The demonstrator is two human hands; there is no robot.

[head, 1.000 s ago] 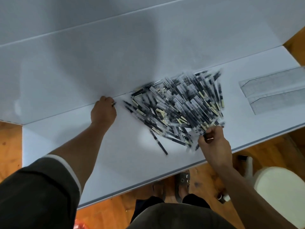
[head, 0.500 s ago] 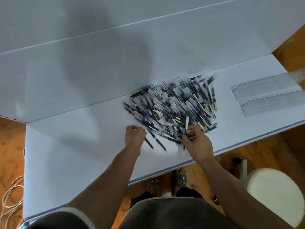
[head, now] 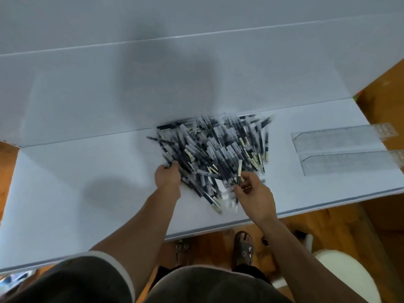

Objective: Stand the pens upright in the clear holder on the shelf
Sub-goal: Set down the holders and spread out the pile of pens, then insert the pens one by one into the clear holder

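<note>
On the white surface (head: 87, 182), the left hand (head: 167, 179) curls its fingers round a dark pen (head: 168, 166) at the pen pile (head: 218, 145) edge; the right hand (head: 254, 193) pinches a cream-tipped pen (head: 239, 169).

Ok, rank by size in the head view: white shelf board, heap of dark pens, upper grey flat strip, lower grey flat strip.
Largest: white shelf board.
Then heap of dark pens.
Then upper grey flat strip and lower grey flat strip: alike, unranked.

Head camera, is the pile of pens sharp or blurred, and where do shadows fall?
Head view: the pen pile is motion-blurred, worst at its far edge and by the right hand; one broad soft shadow darkens the back panel above the pile, another lies on the shelf left of the left hand.
</note>
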